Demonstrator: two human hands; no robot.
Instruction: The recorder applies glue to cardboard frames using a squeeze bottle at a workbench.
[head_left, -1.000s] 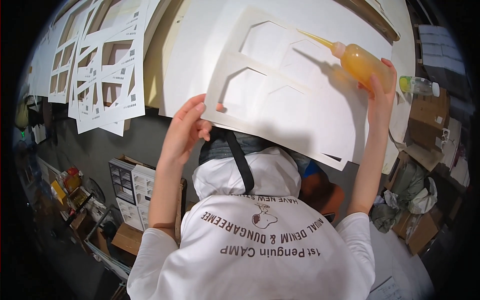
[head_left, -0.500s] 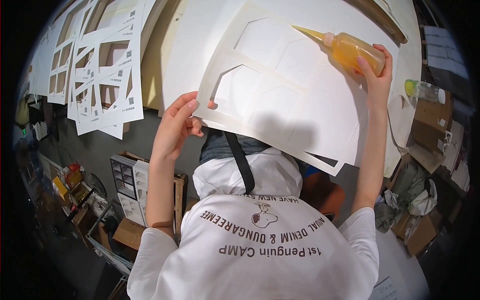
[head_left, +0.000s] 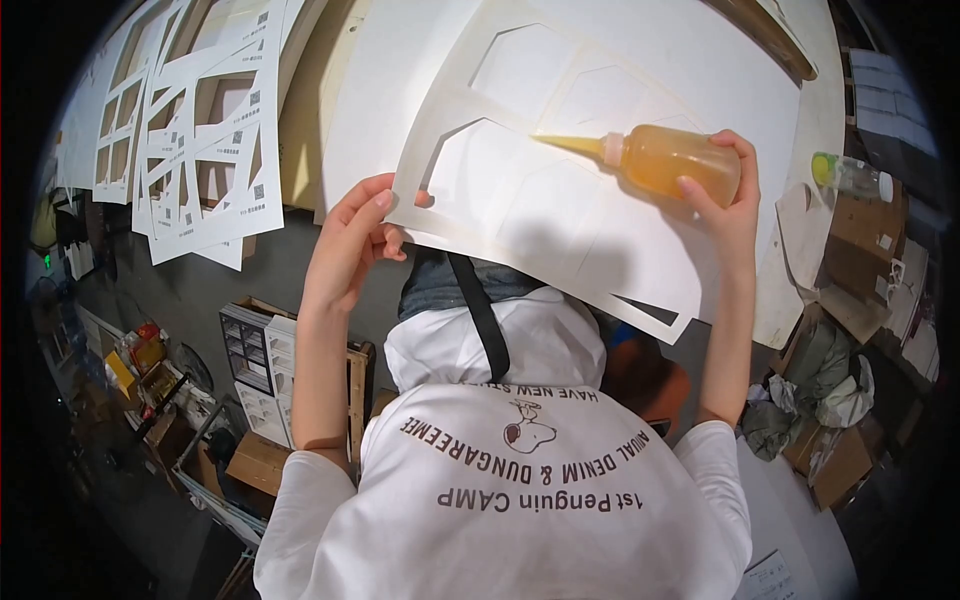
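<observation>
My left hand (head_left: 352, 240) pinches the near left edge of a large white cardboard sheet (head_left: 530, 215) with hexagon-shaped cut-outs, which lies on a pale worktable (head_left: 790, 120). My right hand (head_left: 728, 195) grips an amber squeeze bottle (head_left: 668, 162) of glue, lying almost level over the sheet. Its long pointed nozzle points left, its tip close to the rim of a cut-out. My white printed shirt fills the lower middle of the view.
Several white die-cut sheets (head_left: 195, 130) lie spread at the upper left of the table. A clear bottle with a green cap (head_left: 848, 175) stands at the right. Cardboard boxes (head_left: 865, 260) and clutter sit on the right, shelves with small items (head_left: 255, 360) on the left.
My right hand has swung the glue bottle down and left, from the sheet's far right corner toward its middle, and turned the nozzle level. The left hand stays on the sheet's edge.
</observation>
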